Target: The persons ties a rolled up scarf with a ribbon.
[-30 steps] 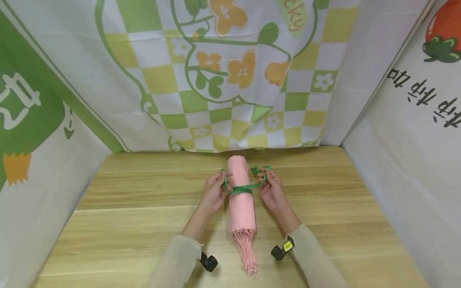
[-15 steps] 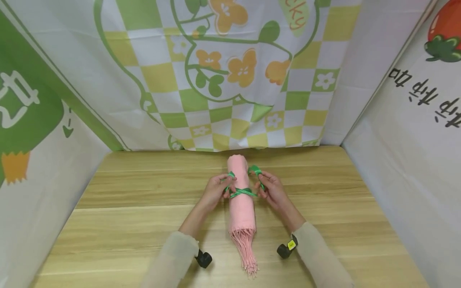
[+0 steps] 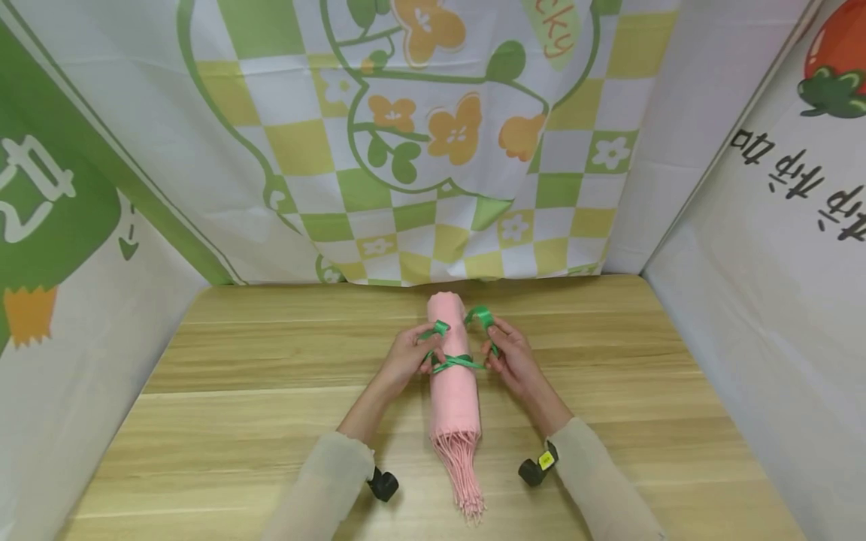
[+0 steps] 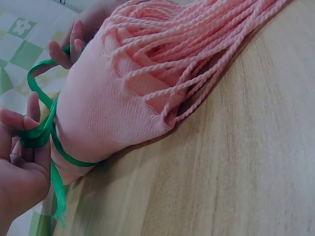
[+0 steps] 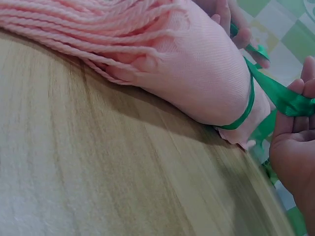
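The left hand [image 3: 406,357] and right hand [image 3: 509,359] flank a rolled pink scarf [image 3: 452,372] lying lengthwise on the wooden table [image 3: 237,421], each pinching one end of the green ribbon [image 3: 457,363] tied around the roll's middle, wrists low, forearms angled inward.

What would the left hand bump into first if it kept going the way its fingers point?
Most likely the rolled pink scarf. The left hand pinches one end of the green ribbon right beside the roll, fingers aimed at it. Depth is hard to judge, but nothing else seems to lie between.
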